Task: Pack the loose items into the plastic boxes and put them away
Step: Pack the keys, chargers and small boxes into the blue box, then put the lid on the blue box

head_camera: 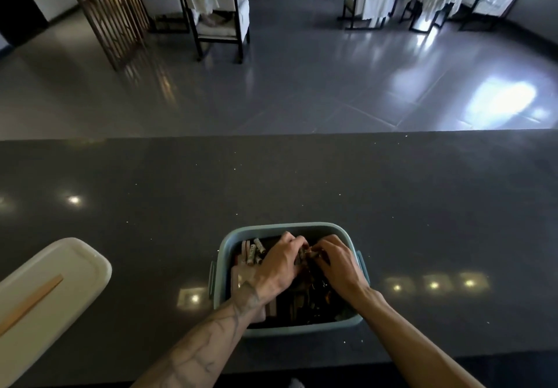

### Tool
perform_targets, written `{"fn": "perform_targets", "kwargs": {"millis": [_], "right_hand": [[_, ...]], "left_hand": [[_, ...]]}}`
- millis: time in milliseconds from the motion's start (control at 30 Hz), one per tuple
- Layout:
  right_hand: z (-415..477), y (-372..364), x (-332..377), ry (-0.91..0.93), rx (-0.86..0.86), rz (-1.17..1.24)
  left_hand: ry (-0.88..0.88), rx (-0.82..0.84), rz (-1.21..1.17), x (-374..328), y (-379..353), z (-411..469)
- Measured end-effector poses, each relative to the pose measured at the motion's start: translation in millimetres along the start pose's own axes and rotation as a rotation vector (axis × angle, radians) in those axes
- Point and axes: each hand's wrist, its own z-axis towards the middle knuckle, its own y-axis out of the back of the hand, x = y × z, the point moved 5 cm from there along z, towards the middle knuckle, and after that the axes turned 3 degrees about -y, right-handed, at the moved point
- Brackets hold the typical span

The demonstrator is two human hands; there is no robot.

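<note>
Both left hand (280,263) and right hand (335,263) pinch small items (306,253) in the rounded plastic box (290,227) at the bench's (302,176) near edge.

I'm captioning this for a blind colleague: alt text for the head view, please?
The left hand and right hand reach into a blue box of small items on a dark counter. A cream lid lies at the left; chairs stand beyond.
</note>
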Motion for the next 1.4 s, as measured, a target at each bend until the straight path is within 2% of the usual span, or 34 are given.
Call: {"fn": "perform_targets", "kwargs": {"millis": [267,400,567,700,967,1100,1267,1400], "right_hand": [[-1,2,-5,-0.042,-0.011,0.069],[0,2,-4,-0.052,0.013,0.084],[9,5,21,-0.032,-0.012,0.123],[31,-6,75,0.075,-0.02,0.139],[61,-90,233,0.309,0.164,0.149],[66,-151,307,0.365,0.295,0.047],[72,-234,387,0.366,0.419,-0.036],[86,-298,428,0.327,0.499,-0.114]], "left_hand": [[0.023,0.004,0.144,3,-16,16],[0.031,-0.037,0.111,1,-14,12],[0.058,-0.186,0.02,1,14,-14],[0.158,-0.38,-0.037,19,61,-51],[0.427,-0.642,0.151,113,175,-179],[0.654,-0.714,0.142,181,211,-259],[0.898,-0.77,0.129,271,239,-361],[1.104,-0.754,0.099,334,246,-426]]}}
